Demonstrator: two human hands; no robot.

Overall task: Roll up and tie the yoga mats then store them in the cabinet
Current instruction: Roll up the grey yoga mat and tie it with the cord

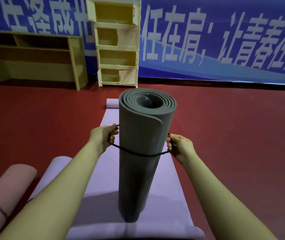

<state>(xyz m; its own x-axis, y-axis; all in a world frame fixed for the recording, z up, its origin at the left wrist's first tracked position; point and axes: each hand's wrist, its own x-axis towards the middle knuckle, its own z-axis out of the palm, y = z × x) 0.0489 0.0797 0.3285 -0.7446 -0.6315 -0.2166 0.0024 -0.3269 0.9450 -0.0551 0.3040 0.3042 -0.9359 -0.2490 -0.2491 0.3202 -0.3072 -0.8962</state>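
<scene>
Tying is the step in hand: at frame centre the rolled grey mat [143, 153] stands upright on a flat purple mat [169, 196], left hand [103, 136] and right hand [179, 146] pinching the black cord [138, 154] looped around it, which next needs cinching and knotting.

Both hands [103, 135] w/ cord [138, 154] round grey mat [138, 135]
</scene>
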